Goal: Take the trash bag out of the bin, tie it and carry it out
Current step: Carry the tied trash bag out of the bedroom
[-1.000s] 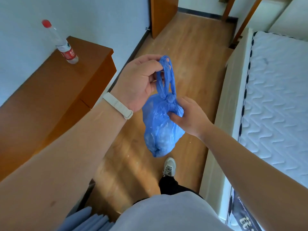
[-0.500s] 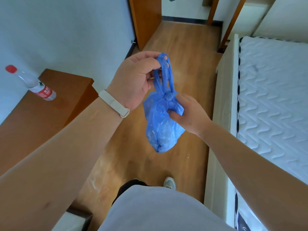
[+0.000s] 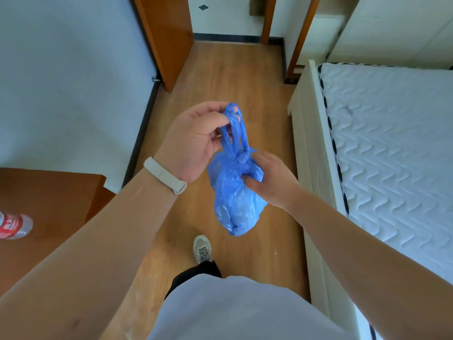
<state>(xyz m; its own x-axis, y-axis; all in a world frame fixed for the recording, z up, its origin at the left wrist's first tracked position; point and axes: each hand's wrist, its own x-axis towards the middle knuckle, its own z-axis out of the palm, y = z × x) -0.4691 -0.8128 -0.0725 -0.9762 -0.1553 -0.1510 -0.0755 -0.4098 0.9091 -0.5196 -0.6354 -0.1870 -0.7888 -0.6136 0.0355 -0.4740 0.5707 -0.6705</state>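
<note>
Two hands: both hold one blue bag (image 3: 235,200) in mid-air over the wooden floor (image 3: 245,94), in front of the person's body.
Bag: small, crinkled, bulging at the bottom; its neck is tied in a knot (image 3: 241,158), and two twisted handle loops (image 3: 235,128) rise from that knot.
Left hand (image 3: 193,143): raised above the bag, its grip closed on the top of the loops, thumb and fingers pinched together around the plastic; a pale band (image 3: 164,175) sits on the wrist.
Right hand (image 3: 272,180): lower, at the bag's right side, its grip clamped on the bunched plastic just under the knot, thumb pressed into the bag.
Place of bag: hanging between the two hands, touching nothing else, above and slightly right of a grey shoe (image 3: 202,249) on the floor.
Bed (image 3: 392,148): at right, a white quilted mattress on a cream frame, near the right forearm.
Tabletop (image 3: 44,212): brown wood, at left, partly behind the left forearm.
Bottle (image 3: 13,225): clear with a red label, on the tabletop at the picture's left edge, only partly in view.
Door (image 3: 166,38): brown, ahead at left beside the pale wall.
</note>
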